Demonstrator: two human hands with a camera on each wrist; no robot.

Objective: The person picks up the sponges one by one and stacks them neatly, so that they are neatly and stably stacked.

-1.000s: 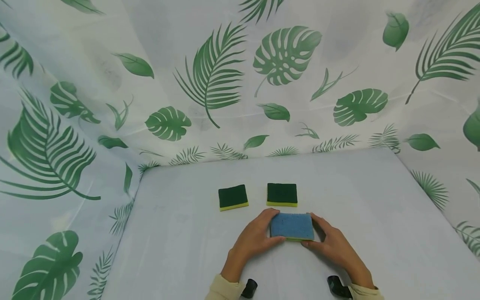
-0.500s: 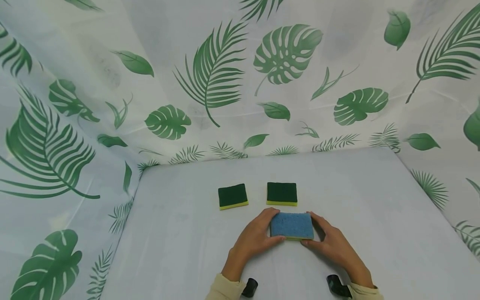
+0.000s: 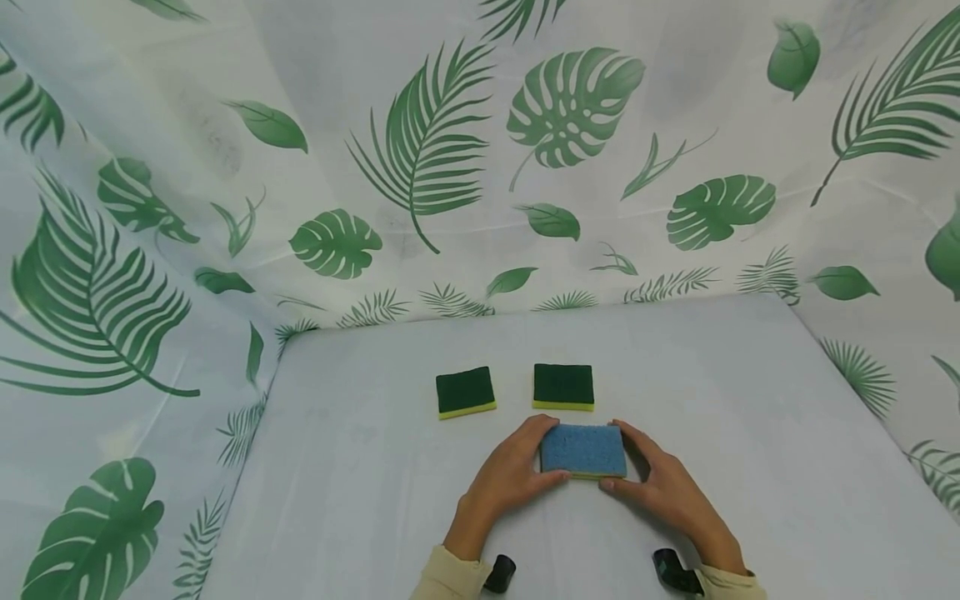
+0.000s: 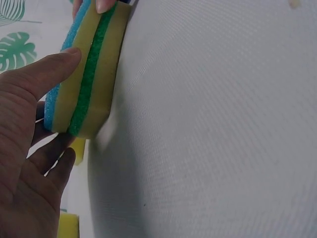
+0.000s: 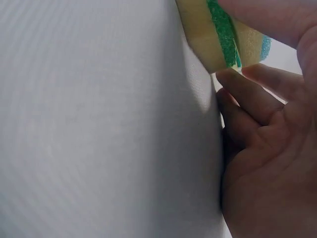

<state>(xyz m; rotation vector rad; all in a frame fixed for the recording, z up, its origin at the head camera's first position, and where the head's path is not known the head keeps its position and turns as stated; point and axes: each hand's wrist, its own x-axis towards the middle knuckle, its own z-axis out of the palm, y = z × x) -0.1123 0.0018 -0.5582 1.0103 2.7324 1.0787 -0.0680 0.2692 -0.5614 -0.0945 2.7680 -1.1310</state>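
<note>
A blue-topped sponge [image 3: 582,448] lies flat near the front middle of the table. In the left wrist view its yellow foam [image 4: 67,96] rests on a second sponge [image 4: 88,82], which has a green scouring face up and yellow foam against the table. My left hand [image 3: 510,471] grips the stack's left end, thumb on the near side and fingers behind. At the other end my right hand [image 3: 667,487] holds it likewise, thumb in front and index finger at the far corner. The sponges' edges run nearly flush in the left wrist view.
Two more sponges, dark green side up, lie just behind the stack: a slightly turned left one [image 3: 465,392] and a squarer right one [image 3: 562,385]. Leaf-printed white cloth [image 3: 465,167] rises around the white table [image 3: 352,467]. Black wrist devices [image 3: 675,572] sit by both sleeves.
The right fingertips have crept slightly left along the blue-topped sponge's edges. The left hand and the sponges keep practically the same place.
</note>
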